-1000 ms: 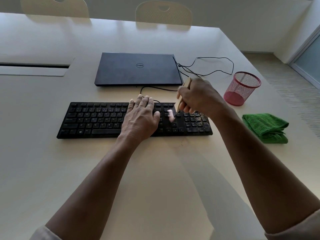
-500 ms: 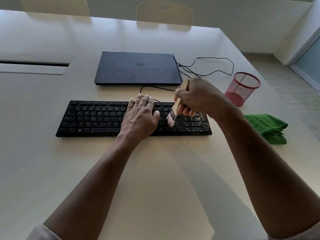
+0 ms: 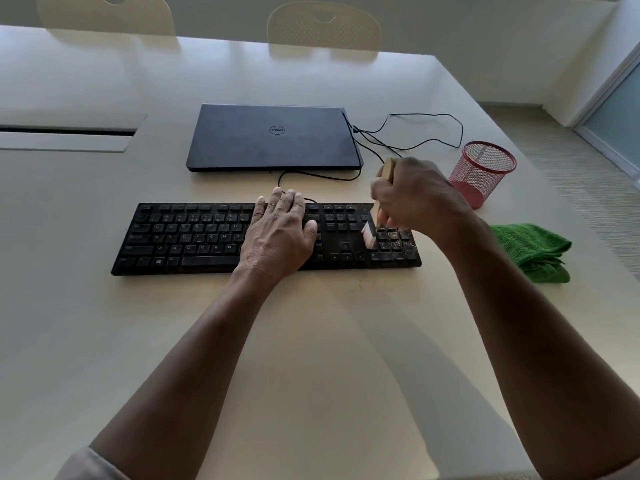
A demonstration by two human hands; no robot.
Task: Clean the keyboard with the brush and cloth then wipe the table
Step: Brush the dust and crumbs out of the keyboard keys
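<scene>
Your brush (image 3: 368, 235) has swept right onto the gritty numpad; right hand (image 3: 414, 195) grips it, left hand (image 3: 278, 233) lies flat on the keyboard (image 3: 194, 237). Hard flicks could scatter grit across the table (image 3: 311, 341).

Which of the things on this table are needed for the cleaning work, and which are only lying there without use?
Needed for the job:
- keyboard, pressed flat by the left hand
- brush, gripped by the right hand, bristles on the number pad
- green cloth, waiting at the right
- table, to be wiped afterwards

Only lying about:
- closed laptop
- black cable
- red mesh cup
</scene>
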